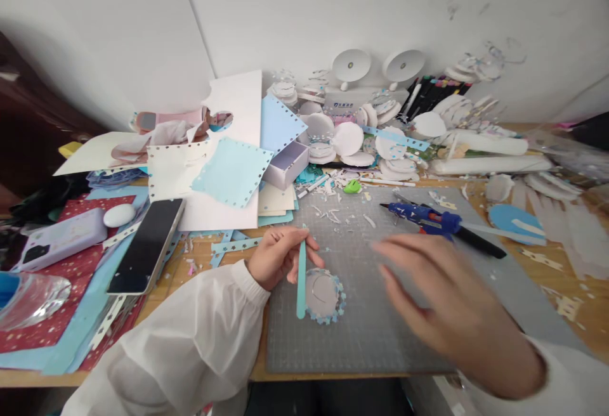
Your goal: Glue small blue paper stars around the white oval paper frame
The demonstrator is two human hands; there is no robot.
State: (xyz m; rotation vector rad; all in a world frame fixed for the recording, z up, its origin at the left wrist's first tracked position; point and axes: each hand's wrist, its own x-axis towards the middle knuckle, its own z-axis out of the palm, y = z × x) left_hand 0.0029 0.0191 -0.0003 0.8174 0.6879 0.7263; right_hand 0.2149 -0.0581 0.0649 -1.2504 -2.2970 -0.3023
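My left hand (280, 256) pinches the top of a thin light-blue paper strip (301, 279) that hangs straight down over the grey cutting mat (380, 333). Right beside the strip lies a round white paper disc with a blue star-punched edge (324, 295), flat on the mat. My right hand (451, 308) is blurred, with fingers spread and nothing in it. It hovers over the mat to the right of the disc. A blue glue gun (431, 217) lies on the mat just behind that hand.
A black phone (147, 245) and a lilac phone case (64, 238) lie at the left on red star paper. Punched blue and cream sheets (228, 172), a small lilac box (288, 163), several white paper discs (352, 140) and white rolls (490, 163) crowd the back.
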